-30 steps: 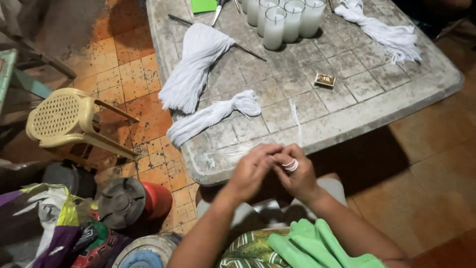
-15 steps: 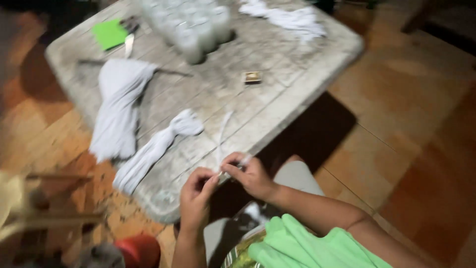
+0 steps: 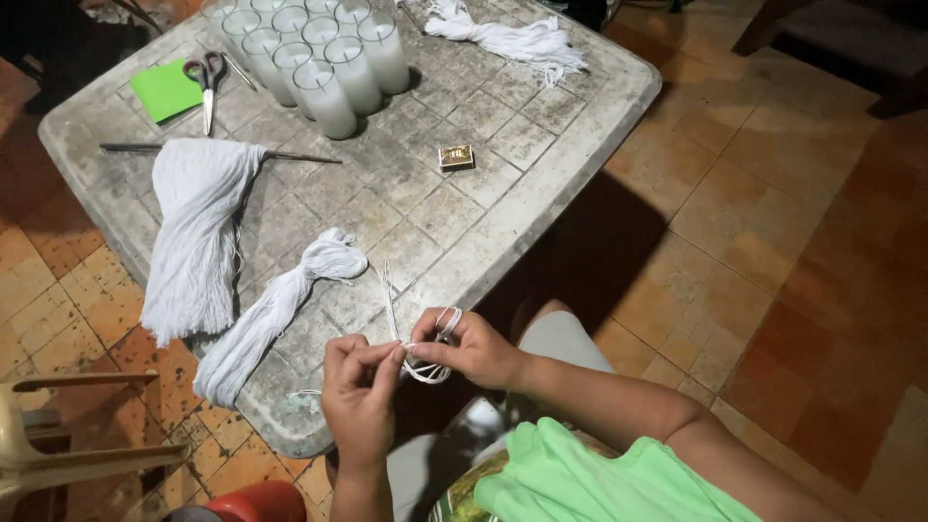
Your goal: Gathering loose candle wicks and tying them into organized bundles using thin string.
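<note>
My left hand point(image 3: 360, 391) and my right hand point(image 3: 465, 346) meet just off the near edge of the worn grey table point(image 3: 541, 184). Both pinch a thin white string point(image 3: 391, 311). The string is looped around my right fingers and one end rises over the table edge. A knotted bundle of white thread point(image 3: 275, 307) lies on the table just left of my hands. A larger white thread bundle point(image 3: 200, 232) hangs on a thin rod point(image 3: 300, 157) farther left.
Several white candles in glass jars point(image 3: 324, 58) stand at the table's far side. Scissors point(image 3: 207, 82) lie by a green card point(image 3: 164, 90). A small matchbox point(image 3: 456, 157) sits mid-table, more white thread point(image 3: 512, 39) at the far right. A plastic chair point(image 3: 58, 454) is lower left.
The view has swung and steadied, so the table now sits up and to the left. My hands stay together on the string, which now loops around my right fingers.
</note>
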